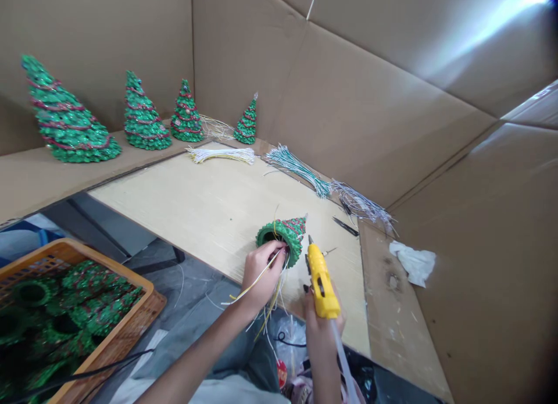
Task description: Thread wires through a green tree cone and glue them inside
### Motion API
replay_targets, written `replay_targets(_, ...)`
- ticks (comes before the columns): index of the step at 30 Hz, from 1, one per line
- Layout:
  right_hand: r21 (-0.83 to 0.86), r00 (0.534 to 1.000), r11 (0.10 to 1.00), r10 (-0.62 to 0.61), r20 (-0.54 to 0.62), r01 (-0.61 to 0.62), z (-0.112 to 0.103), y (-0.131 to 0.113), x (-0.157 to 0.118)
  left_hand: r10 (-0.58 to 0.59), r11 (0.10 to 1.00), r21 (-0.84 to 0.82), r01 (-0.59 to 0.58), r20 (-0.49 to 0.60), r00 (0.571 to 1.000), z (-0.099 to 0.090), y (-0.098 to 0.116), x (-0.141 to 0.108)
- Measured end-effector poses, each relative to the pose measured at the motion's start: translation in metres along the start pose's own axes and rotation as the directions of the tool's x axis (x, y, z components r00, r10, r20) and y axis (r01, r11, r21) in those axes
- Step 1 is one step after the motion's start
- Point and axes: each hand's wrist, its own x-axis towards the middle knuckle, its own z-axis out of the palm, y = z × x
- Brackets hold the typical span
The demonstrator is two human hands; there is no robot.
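A small green Christmas tree ornament (295,229) with red trim lies tilted on the board, its hollow base turned toward me. My left hand (261,270) is closed at that opening, fingertips inside it, pinching thin white and yellow wires (274,293) that trail out below the hand. Exactly where the fingertips press is hidden. Just right of the tree, my right hand (320,317) grips a yellow hot glue gun (321,282). Its nozzle points up and away from me, beside the tree but apart from it. A clear glue stick sticks out of its back end.
Several finished trees (146,116) stand along the cardboard ledge at the back left. Bundles of white (222,154), green (300,168) and purple wires (361,203) line the far edge. Black snips (346,226) and a white cloth (413,261) lie right. An orange crate (150,296) holds more trees.
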Motion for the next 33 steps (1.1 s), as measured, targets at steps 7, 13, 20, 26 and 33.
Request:
replay_targets(7,-0.355,0.980,0.934,-0.021,-0.197,-0.051,-0.043,0.032,0.004,-0.014,1.000,0.004,0.014,0.030,0.999,-0.003,0.001,0.001)
replay_targets(13,-0.598,0.975,0.773,0.124,-0.184,-0.211,-0.081,0.058,0.016,-0.019,0.999,0.029,0.017,0.063,0.998,-0.005,0.001,0.001)
replay_targets(20,-0.649,0.985,0.743,0.091,-0.146,-0.165,-0.080,0.069,0.015,0.038,0.994,0.101,-0.042,0.039,0.999,-0.009,-0.002,0.003)
replay_targets(26,-0.578,0.997,0.816,-0.051,-0.055,0.010,-0.058,0.039,0.034,0.160,0.954,0.266,-0.140,-0.054,0.986,-0.023,-0.008,0.006)
replay_targets(33,-0.577,0.878,0.816,0.289,0.382,-0.017,-0.016,0.012,0.089,0.197,0.960,0.226,-0.166,-0.121,0.973,-0.030,-0.013,0.011)
